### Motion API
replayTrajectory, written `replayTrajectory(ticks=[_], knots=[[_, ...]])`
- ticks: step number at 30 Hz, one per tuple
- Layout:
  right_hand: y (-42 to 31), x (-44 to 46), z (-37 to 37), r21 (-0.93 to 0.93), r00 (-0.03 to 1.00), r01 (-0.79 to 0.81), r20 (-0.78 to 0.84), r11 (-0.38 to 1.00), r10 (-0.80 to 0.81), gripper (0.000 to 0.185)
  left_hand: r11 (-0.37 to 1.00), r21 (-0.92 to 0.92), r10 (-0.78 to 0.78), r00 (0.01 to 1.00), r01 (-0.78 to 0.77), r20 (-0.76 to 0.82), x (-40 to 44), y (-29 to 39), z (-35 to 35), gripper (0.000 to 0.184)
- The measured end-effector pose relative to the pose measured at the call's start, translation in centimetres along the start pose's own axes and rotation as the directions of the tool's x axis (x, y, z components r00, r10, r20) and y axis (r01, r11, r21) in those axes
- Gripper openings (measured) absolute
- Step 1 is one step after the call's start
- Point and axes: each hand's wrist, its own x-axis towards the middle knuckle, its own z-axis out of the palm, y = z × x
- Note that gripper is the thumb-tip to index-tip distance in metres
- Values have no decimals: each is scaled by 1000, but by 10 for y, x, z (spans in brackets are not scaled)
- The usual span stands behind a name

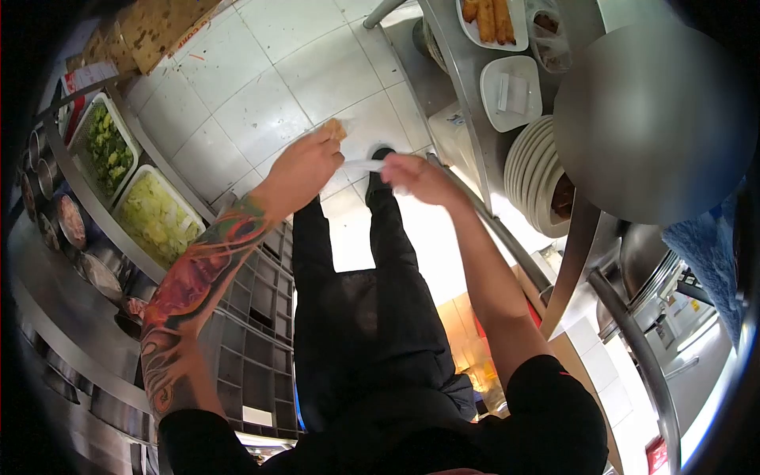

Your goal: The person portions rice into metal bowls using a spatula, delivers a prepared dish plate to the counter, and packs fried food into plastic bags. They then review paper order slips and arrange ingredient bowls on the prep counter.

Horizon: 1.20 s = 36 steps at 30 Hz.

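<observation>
My left hand (307, 170), on a tattooed arm, is closed over the floor in front of me. A small tan-brown piece (338, 129) shows at its fingertips, with something clear like plastic around it; its kind I cannot make out. A thin whitish, see-through strip that looks like plastic (362, 165) runs between my two hands. My right hand (419, 178) is blurred by motion, its fingers pinched at the strip's other end.
On the left counter sit a basket of broccoli (109, 150), a tub of chopped pale-green vegetable (158, 215) and several metal containers. At right, a steel shelf holds fried rolls on a plate (511, 36), a square white dish (487, 79), a clear bag (550, 43) and stacked plates (522, 178).
</observation>
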Motion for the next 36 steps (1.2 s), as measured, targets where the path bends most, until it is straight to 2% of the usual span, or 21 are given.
replayTrajectory(ticks=[1, 2, 4, 6, 7, 8, 9, 10, 11, 12, 14, 16, 18, 20, 22, 23, 26, 28, 30, 34, 36], knots=[[-7, -1, -20, 37, 993, 106, 44, 994, -107, 23, 1000, 2, -2, 1000, 2, 5, 1, 7, -10, 2], [-9, 6, -40, 81, 973, 209, 80, 975, -215, 19, 917, -383, -75, 992, 108, 102, 8, 18, -27, 4], [-14, 23, -49, 185, 948, 319, -44, 930, -316, 12, 479, -816, -218, 944, 324, 248, 21, 45, -37, 11], [19, 51, -3, 685, 972, 227, -114, 692, -205, 15, 103, -952, -385, 894, 288, 229, 39, 61, -19, 16], [18, 55, 27, 836, 976, 218, -183, 503, -119, 15, 36, -976, -560, 813, 217, 160, 47, 60, 8, 16], [16, 43, 48, 893, 989, 146, -124, 427, -79, 16, 41, -976, -556, 816, 215, 157, 53, 56, 19, 16], [12, 31, 70, 937, 997, 73, -64, 343, -38, 19, 78, -957, -740, 659, 278, 131, 58, 52, 27, 13], [37, 33, 80, 928, 976, -122, 177, 351, -129, 23, 94, -933, -883, 463, 349, 84, 59, 49, 39, 10], [30, 23, 81, 929, 975, -126, 180, 349, -127, 23, 308, -859, -884, 456, 409, -100, 52, 45, 61, 8], [11, 10, 77, 885, 978, -182, 209, 428, -17, 26, 304, -859, -886, 455, 412, -96, 45, 45, 73, 8], [-2, -7, 56, 802, 969, -245, 187, 544, 161, 28, 366, -874, -836, 526, 318, -158, 35, 48, 87, 8], [-1, -13, 15, 816, 964, -251, 166, 521, 206, 27, 256, -897, -813, 582, 360, 1, 32, 54, 73, 10], [-11, -11, -17, 859, 973, -206, 130, 469, 191, 27, 657, -744, -499, 810, 124, -306, 38, 61, 63, 16], [-33, -17, -30, 852, 986, -136, 65, 506, 155, 22, 718, -690, -350, 904, 90, -246, 55, 73, 52, 23], [-54, -25, -37, 601, 950, -20, -237, 799, 202, 18, 798, -589, -308, 926, 126, -219, 74, 80, 43, 33], [-54, -31, -46, 467, 957, 86, -284, 880, 57, 14, 797, -591, -313, 923, 127, -223, 83, 82, 40, 33], [-88, -53, -54, 289, 916, 263, -376, 920, -144, 16, 787, -615, -320, 889, 57, -326, 111, 88, 27, 45], [-105, -58, -63, 180, 897, 242, -416, 953, -149, 21, 856, -513, -301, 873, 69, -384, 134, 88, 9, 53], [-102, -48, -78, -490, 601, 229, -608, 841, -518, 21, 881, -470, -289, 855, 61, -431, 153, 94, -3, 46], [-124, -52, -108, -498, 553, -2, -723, 867, -414, 23, 975, -207, -166, 870, 75, -464, 182, 97, -14, 36], [-132, -52, -109, -309, 560, -25, -792, 951, -243, 22, 992, -108, -104, 866, 58, -489, 189, 99, -15, 33]])
